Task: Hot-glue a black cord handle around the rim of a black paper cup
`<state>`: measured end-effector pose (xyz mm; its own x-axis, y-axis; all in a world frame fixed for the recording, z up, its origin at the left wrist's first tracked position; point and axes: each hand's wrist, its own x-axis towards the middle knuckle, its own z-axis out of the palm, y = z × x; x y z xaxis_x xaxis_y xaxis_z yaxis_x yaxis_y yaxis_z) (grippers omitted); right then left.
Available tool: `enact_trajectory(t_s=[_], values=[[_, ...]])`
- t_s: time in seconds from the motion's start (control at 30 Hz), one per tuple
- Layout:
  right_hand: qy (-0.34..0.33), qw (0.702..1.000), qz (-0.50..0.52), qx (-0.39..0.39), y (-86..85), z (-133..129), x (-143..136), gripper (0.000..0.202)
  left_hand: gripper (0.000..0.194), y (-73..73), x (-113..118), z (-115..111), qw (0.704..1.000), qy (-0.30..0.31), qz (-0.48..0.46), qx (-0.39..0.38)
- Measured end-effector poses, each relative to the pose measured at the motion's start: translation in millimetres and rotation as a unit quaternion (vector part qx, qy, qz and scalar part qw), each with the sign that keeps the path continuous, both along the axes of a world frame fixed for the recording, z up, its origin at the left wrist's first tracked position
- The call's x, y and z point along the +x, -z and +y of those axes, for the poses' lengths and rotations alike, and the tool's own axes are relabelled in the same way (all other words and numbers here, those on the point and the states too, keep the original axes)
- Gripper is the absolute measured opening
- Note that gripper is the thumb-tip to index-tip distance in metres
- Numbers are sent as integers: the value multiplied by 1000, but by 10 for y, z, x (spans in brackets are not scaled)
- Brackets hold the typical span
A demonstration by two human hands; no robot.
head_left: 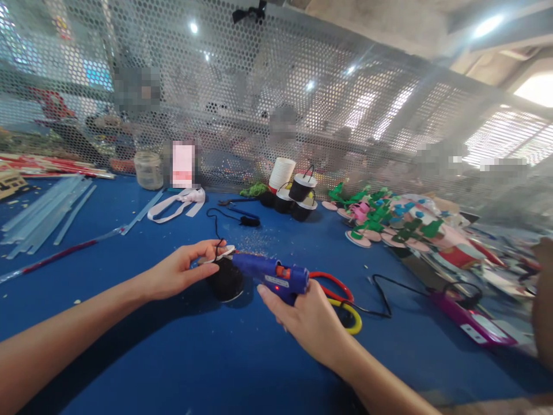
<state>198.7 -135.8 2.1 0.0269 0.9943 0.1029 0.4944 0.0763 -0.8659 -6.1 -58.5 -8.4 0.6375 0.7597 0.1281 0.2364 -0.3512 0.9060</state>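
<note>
My right hand is wrapped round the grip of a blue glue gun, whose small red light is lit. Its nozzle points left and meets the white rim of a small black-covered cup. That cup stands tilted on the blue table, with black cord rising from its rim. The fingers and thumb of my left hand pinch the rim on its left side. Scissors with red and yellow handles lie partly hidden behind my right hand.
Several finished black cups and stacked white cups stand at the back. Clear glue sticks lie left, near a glass jar. Felt flowers and a purple power strip sit right. A perforated metal screen closes the far side.
</note>
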Motion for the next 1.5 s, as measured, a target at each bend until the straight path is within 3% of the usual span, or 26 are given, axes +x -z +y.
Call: enact_trajectory(t_s=[0.27,1.5], values=[[-13,999,-9,-36,-29,75,89,22,23,8,-9,22,1000,-9,-1,5],[-20,998,-1,-65,-34,76,149,29,22,-11,-16,16,1000,16,3,-16]])
